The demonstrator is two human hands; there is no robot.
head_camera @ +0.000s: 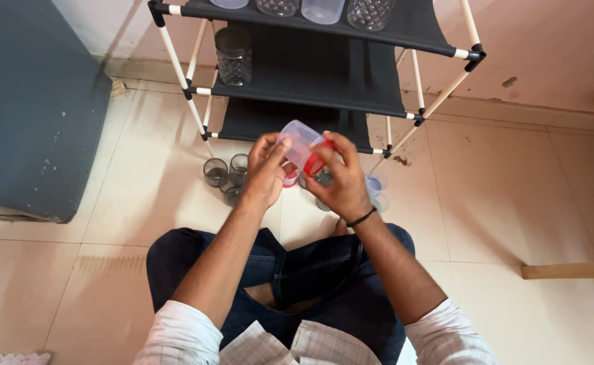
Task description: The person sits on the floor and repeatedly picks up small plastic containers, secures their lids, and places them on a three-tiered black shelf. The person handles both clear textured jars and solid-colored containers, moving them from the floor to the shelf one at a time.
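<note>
I hold a clear plastic jar [298,143] tilted on its side in front of me. My left hand [264,172] grips the jar's body. Around its red lid [316,164] my right hand [343,179] is closed, fingers on the rim. Below my hands, several small glasses [224,176] and other small containers [376,191] stand on the tiled floor.
A black fabric shelf rack [310,74] with white poles stands ahead; a patterned glass jar [233,55] sits on its middle shelf, and several jars on the top one. A dark grey cabinet [33,101] is at left. A wooden strip [571,270] lies at right.
</note>
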